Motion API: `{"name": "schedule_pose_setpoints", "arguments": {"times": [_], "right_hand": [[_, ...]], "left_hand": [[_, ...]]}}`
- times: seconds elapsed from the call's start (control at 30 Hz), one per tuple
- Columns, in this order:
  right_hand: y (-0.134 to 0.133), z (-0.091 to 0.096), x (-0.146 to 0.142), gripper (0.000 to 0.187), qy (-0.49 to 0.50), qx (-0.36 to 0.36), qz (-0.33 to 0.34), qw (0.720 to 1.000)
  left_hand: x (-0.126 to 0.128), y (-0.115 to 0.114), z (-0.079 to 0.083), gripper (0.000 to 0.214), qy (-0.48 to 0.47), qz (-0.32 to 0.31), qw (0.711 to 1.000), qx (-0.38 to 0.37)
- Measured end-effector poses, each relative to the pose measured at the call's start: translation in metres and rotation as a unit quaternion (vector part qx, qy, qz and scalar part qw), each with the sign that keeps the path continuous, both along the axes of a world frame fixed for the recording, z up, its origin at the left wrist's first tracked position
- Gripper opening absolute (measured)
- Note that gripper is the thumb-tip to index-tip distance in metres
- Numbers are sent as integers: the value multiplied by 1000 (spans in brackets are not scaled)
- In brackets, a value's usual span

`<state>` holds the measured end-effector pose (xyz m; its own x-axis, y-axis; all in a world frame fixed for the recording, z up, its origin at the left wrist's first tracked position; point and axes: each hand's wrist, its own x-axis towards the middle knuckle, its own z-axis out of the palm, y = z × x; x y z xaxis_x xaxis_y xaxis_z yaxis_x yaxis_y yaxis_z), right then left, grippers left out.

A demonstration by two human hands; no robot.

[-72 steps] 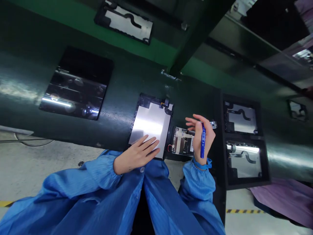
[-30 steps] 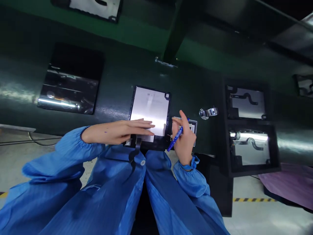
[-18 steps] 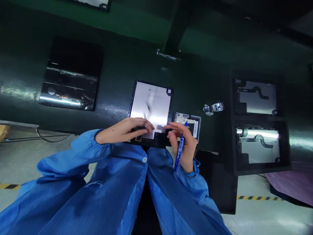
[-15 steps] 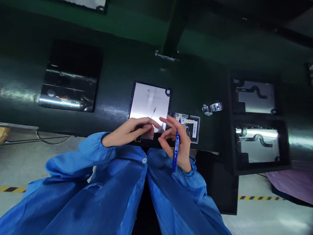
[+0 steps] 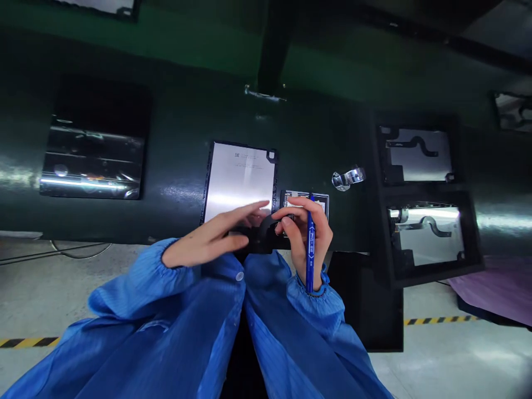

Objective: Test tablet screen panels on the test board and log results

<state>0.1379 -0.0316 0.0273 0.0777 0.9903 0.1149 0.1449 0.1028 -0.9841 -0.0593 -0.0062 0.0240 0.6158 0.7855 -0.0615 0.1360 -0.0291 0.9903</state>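
Observation:
A display panel (image 5: 241, 180) with a silvery back and black edges lies near the table's front edge. My left hand (image 5: 208, 237) reaches over its lower part, palm down, fingers stretched and apart. My right hand (image 5: 311, 230) has a blue marker pen (image 5: 310, 252) tucked upright against its fingers. Its thumb and fingertips close at the end of a dark flex cable (image 5: 268, 226) by the panel's lower right corner; whether they grip it I cannot tell. Partly behind that hand is a small black card with white printing (image 5: 287, 198).
A shiny metal ring-like piece (image 5: 348, 178) lies right of the card. Further right, a black tray (image 5: 467, 233) holds two panels with curved flex cables. A glossy black sheet (image 5: 93, 160) lies at the left. A metal fitting (image 5: 266, 96) stands at the back.
The view has shifted, moving the table's things leftward. My left hand's fingers have stretched and opened. My right fingers have closed together beside the dark flex cable, which now shows raised.

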Motion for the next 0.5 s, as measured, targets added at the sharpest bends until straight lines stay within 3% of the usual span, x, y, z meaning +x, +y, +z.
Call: {"name": "schedule_pose_setpoints", "arguments": {"times": [0.13,0.27,0.37,0.5], "right_hand": [[2,-1,4,22,19,-4,-2,1000],[14,0,1,41,31,-33,64,997],[23,2,-3,50,24,-36,105,994],[32,2,-7,50,-9,-15,65,998]], "left_hand": [[-1,10,1,42,-65,65,986,-135],[1,12,-6,51,-108,41,976,-183],[-1,14,-12,46,-134,108,962,-211],[-6,20,-15,34,-182,148,924,-302]]}}
